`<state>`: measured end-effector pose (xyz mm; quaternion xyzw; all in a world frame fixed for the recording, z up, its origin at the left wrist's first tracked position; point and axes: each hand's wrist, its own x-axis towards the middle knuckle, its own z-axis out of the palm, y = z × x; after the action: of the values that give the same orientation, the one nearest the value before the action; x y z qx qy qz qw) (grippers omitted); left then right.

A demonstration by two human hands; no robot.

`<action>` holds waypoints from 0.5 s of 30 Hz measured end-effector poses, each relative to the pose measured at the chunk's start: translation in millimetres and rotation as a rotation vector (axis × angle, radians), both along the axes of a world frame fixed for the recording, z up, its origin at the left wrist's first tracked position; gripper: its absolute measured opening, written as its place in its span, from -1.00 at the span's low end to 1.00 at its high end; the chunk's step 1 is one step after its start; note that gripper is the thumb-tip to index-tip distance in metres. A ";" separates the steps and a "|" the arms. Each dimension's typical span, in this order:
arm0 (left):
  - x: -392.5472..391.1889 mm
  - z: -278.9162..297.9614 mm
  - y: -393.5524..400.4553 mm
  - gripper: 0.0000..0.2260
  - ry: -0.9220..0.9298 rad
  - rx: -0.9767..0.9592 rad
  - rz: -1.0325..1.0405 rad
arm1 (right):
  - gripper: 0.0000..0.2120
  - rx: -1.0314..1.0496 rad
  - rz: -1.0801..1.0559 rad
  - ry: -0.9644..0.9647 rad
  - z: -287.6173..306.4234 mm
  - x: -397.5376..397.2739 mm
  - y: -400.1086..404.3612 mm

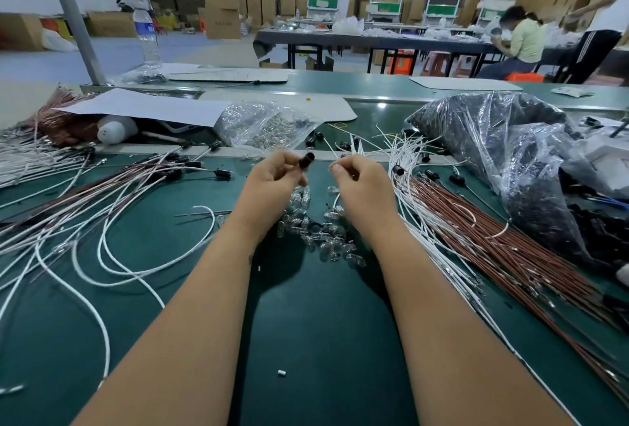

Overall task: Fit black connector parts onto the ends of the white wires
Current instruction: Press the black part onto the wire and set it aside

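My left hand [274, 178] pinches a small black connector [306, 160] between thumb and fingertips, above the green table. My right hand [360, 180] is closed on the end of a white wire [336, 201] that hangs down below it; something small and clear shows at its fingertips. The two hands are a short gap apart. Loose white wires [405, 153] fan out to the right. More black connectors [456, 179] lie scattered near them.
A heap of small clear bulbs [323, 235] lies under my hands. Finished white and brown wires [102, 194] spread left; brown wires [493, 242] run right. A bag of black parts [503, 139] and a bag of bulbs [269, 126] sit behind. People work at far tables.
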<state>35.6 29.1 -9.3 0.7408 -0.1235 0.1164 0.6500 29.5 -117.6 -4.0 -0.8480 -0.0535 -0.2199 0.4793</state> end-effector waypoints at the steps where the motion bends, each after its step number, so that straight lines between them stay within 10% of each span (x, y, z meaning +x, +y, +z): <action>1: 0.0 -1.2 0.7 -0.87 0.012 0.056 0.027 | -0.84 0.099 0.016 0.018 1.2 -0.1 -2.0; 7: -3.0 -1.6 -2.5 -0.89 -0.004 0.149 0.088 | -0.86 0.570 0.165 0.156 5.5 -2.3 -0.5; 15: -5.0 -0.3 -2.9 -0.83 -0.010 0.173 0.070 | -0.90 0.567 0.190 0.131 4.2 -2.6 0.3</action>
<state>30.6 26.3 -9.6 0.7975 -0.1102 0.1317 0.5783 26.9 -117.3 0.1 -0.6840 -0.0378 -0.1251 0.7177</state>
